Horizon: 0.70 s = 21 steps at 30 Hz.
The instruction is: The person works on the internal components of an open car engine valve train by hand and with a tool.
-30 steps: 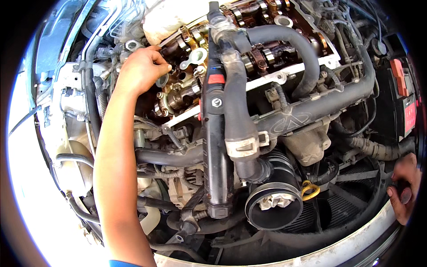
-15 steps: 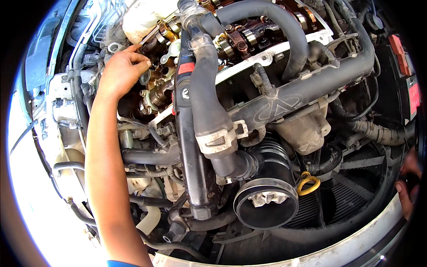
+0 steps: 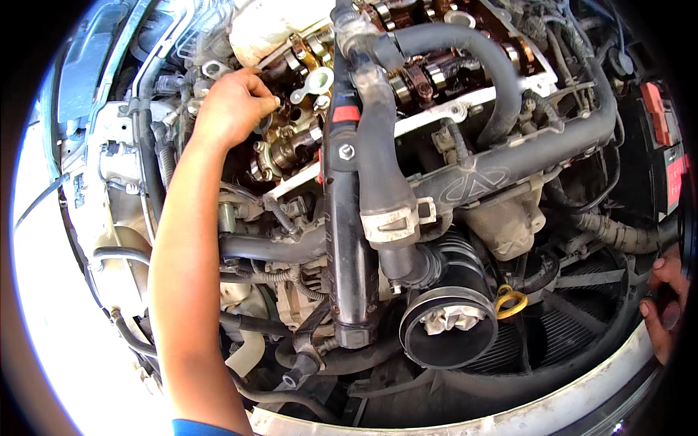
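My left hand (image 3: 236,107) reaches over the left end of an uncovered engine top. Its fingers are curled and the thumb is drawn in close to them. Whatever may be in its grip is hidden. Close beside the fingertips lie a pale metal piece with a round hole (image 3: 318,81) and a camshaft (image 3: 294,150) with shiny lobes. At the right edge, partly cut off, my right hand (image 3: 663,309) has bent fingers and a raised thumb. They close round something too dark to make out, above the front edge of the car.
A thick black hose (image 3: 378,145) with a pale clamp (image 3: 390,227) crosses the middle. Below it opens a wide black intake pipe (image 3: 451,341) with crumpled white material inside. A yellow ring handle (image 3: 512,302), a fan (image 3: 582,298) and a battery (image 3: 660,171) are at the right.
The whole engine bay has shifted to the right in view, most at the left and middle. My left hand keeps its place by the camshaft; more of my right hand now shows.
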Each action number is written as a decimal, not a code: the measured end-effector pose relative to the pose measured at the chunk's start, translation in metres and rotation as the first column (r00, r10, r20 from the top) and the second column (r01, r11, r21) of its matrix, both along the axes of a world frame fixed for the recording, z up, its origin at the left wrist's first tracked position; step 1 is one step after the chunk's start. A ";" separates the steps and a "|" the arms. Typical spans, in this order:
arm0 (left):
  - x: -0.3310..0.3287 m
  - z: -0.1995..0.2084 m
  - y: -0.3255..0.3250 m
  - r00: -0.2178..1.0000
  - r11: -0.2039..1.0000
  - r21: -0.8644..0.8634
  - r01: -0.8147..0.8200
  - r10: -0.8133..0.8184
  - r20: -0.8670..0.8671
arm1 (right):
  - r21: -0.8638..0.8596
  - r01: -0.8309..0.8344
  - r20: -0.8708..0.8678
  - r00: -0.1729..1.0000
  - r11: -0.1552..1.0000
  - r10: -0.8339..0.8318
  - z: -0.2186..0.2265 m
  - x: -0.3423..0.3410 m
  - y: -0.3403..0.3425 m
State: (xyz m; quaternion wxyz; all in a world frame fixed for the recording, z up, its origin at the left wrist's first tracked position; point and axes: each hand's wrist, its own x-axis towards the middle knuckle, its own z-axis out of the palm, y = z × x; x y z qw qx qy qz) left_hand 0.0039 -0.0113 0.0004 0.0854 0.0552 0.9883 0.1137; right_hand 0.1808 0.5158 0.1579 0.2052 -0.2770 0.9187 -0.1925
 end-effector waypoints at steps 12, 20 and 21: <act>0.004 0.002 0.006 0.994 0.995 0.017 -0.102 0.101 0.042 | -0.148 0.000 -0.148 0.989 0.989 -0.022 -0.025 0.015 0.016; 0.002 -0.001 0.007 0.997 0.997 -0.024 -0.077 0.078 0.024 | -0.190 -0.003 -0.274 0.960 0.982 -0.050 -0.030 0.014 0.006; 0.001 0.000 0.008 0.997 0.997 -0.023 -0.075 0.075 0.031 | -0.180 -0.006 -0.274 0.961 0.984 -0.044 -0.028 0.013 0.005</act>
